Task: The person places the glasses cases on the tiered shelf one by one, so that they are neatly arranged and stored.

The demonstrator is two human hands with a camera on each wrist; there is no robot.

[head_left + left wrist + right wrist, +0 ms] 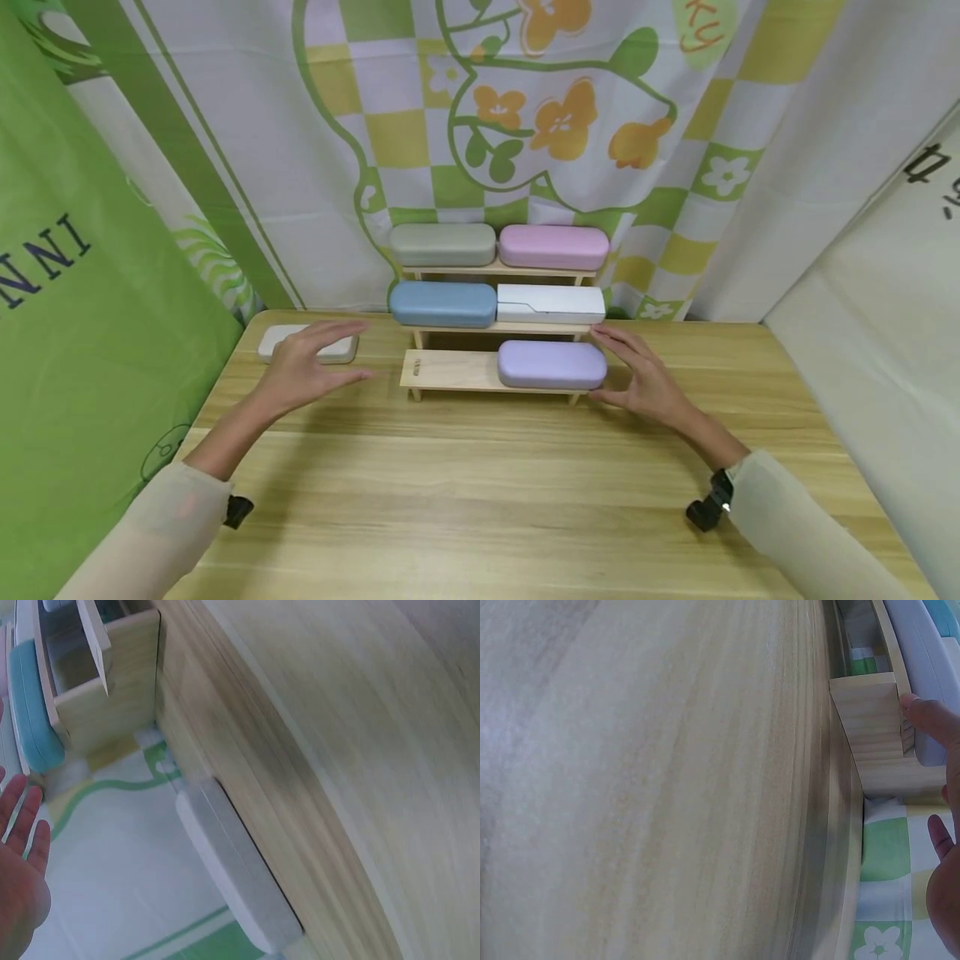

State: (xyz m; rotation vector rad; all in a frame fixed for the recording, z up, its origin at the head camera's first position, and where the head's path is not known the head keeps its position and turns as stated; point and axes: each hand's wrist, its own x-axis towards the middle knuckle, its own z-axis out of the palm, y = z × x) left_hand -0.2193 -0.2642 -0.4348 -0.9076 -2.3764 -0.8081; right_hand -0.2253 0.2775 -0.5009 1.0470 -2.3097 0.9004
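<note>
A three-step wooden rack (450, 369) stands at the back of the table. On its lowest step a lavender glasses case (552, 364) sits at the right end. My right hand (645, 379) is at that end, thumb and fingers spread apart; in the right wrist view its thumb (930, 718) touches the step's edge beside the case. My left hand (300, 371) hovers left of the rack, thumb and fingers wide apart with nothing between them. Beyond it, partly hidden, a white case (337, 350) lies on the table.
The middle step bears a blue case (442, 304) and a white hard case (551, 304). On the top step are a grey-green case (442, 244) and a pink case (555, 246). A patterned curtain (405, 133) hangs behind; a green cloth (97, 333) borders the left side.
</note>
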